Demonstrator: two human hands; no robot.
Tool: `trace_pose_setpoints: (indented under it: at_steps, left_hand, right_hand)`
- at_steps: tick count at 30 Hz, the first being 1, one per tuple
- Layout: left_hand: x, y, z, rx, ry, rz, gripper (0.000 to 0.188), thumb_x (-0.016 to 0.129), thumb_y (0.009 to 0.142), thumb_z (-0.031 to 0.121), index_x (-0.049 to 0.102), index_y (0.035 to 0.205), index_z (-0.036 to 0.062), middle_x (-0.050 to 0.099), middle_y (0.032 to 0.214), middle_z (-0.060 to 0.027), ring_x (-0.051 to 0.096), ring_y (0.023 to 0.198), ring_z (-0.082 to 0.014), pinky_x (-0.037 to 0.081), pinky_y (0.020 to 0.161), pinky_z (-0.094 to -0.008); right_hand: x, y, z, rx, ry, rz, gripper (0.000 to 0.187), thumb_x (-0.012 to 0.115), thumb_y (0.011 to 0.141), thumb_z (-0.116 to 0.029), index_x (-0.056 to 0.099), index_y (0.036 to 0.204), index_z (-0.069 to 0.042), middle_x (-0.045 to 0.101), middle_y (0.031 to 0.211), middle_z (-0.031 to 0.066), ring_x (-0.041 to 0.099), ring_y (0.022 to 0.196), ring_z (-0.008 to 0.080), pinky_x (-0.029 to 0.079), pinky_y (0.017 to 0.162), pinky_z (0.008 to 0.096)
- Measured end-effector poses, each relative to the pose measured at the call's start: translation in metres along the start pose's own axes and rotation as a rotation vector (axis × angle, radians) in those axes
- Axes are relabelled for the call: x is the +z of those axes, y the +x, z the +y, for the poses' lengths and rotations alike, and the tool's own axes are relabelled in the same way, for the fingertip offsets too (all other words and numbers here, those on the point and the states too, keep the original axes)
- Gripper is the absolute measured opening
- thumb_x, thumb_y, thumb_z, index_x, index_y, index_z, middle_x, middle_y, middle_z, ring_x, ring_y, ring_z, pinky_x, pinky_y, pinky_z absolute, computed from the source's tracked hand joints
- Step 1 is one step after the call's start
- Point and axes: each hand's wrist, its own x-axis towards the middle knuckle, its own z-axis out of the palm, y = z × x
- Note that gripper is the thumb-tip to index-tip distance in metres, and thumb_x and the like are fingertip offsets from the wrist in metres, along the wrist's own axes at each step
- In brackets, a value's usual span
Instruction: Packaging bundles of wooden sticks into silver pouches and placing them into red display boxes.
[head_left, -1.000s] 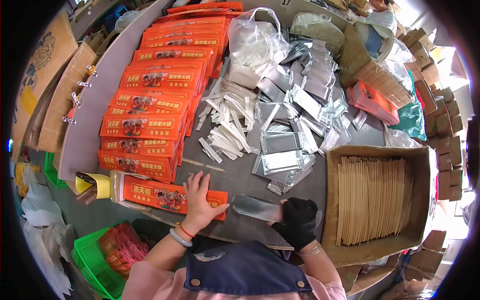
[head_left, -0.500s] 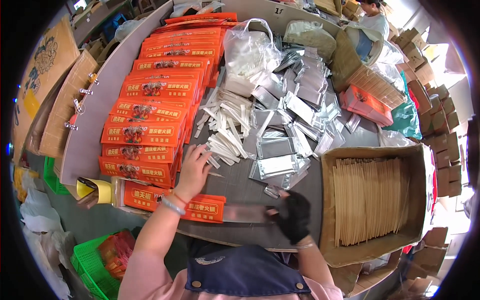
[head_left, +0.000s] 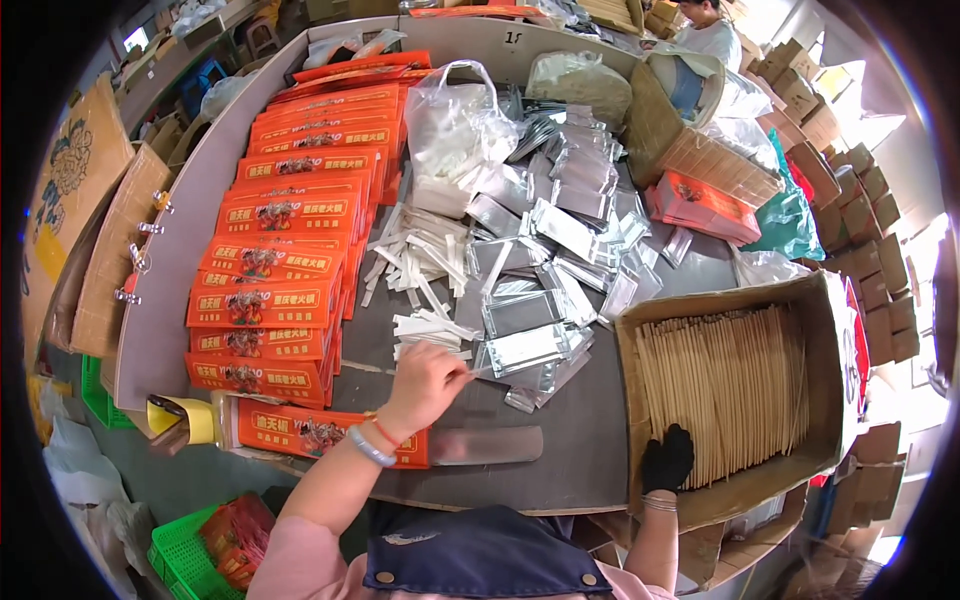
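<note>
My left hand (head_left: 430, 382) is over the middle of the table, closed, with thumb and fingers pinched beside the white paper strips (head_left: 432, 330) and the clear silver-edged packets (head_left: 527, 348). Whatever is in the pinch is too small to make out. Below that wrist lies a red printed sleeve (head_left: 275, 428), with a clear plastic strip (head_left: 490, 446) sticking out of its right end. In a cardboard box (head_left: 632, 400) at the right, my right hand (head_left: 668, 460), in a black glove, rests on a row of wooden chopsticks (head_left: 725, 390). The dark glove hides how its fingers are bent.
Overlapping red sleeves (head_left: 265, 300) line the table's left side. A clear plastic bag (head_left: 455, 130) stands behind the strips. At the back right are red packs (head_left: 703, 207) and a tilted carton (head_left: 720, 165). A green basket (head_left: 185, 545) sits at the lower left.
My right hand has gone from the clear strip into the chopstick box. My left hand has left the red sleeves, moved right and pinched near the packets. The whole view has shifted slightly.
</note>
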Motion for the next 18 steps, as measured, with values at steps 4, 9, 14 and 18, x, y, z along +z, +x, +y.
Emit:
trace_pose_setpoints:
  at_steps: [4, 9, 14, 18]
  left_hand:
    - [0.048, 0.058, -0.01, 0.07, -0.053, 0.104, 0.019, 0.079, 0.074, 0.018, 0.067, 0.086, 0.0099, 0.062, 0.093, -0.006, 0.057, 0.091, -0.0285, 0.043, 0.084, -0.0449]
    - [0.068, 0.084, -0.004, -0.023, 0.151, 0.037, 0.041, 0.082, 0.07, 0.02, 0.067, 0.107, 0.011, 0.058, 0.107, -0.0065, 0.054, 0.106, -0.0301, 0.044, 0.088, -0.0443]
    - [0.066, 0.085, -0.003, 0.084, 0.157, 0.134, 0.042, 0.082, 0.066, 0.016, 0.068, 0.105, 0.0105, 0.06, 0.103, -0.0074, 0.056, 0.099, -0.0307, 0.045, 0.085, -0.0437]
    - [0.068, 0.084, -0.006, 0.125, 0.18, 0.131, 0.044, 0.083, 0.067, 0.013, 0.068, 0.107, 0.0068, 0.061, 0.106, -0.008, 0.056, 0.101, -0.0312, 0.047, 0.087, -0.0421]
  right_hand:
    - [0.018, -0.005, 0.004, -0.098, 0.002, 0.058, 0.025, 0.067, 0.076, -0.012, 0.056, 0.097, -0.003, 0.059, 0.094, 0.0182, 0.057, 0.094, 0.0382, 0.047, 0.083, 0.0475]
    - [0.021, -0.008, 0.026, -0.22, 0.005, 0.079, 0.019, 0.063, 0.077, -0.009, 0.055, 0.094, -0.003, 0.057, 0.093, 0.0196, 0.055, 0.093, 0.0403, 0.046, 0.083, 0.0487]
    - [-0.006, -0.009, -0.003, -0.007, 0.083, -0.048, 0.016, 0.057, 0.082, -0.011, 0.055, 0.095, -0.002, 0.055, 0.094, 0.0207, 0.055, 0.094, 0.0407, 0.045, 0.083, 0.0501]
    - [-0.008, -0.008, -0.015, -0.009, 0.03, -0.03, 0.015, 0.057, 0.082, -0.01, 0.059, 0.092, 0.002, 0.062, 0.098, 0.0225, 0.062, 0.093, 0.0408, 0.05, 0.08, 0.0488]
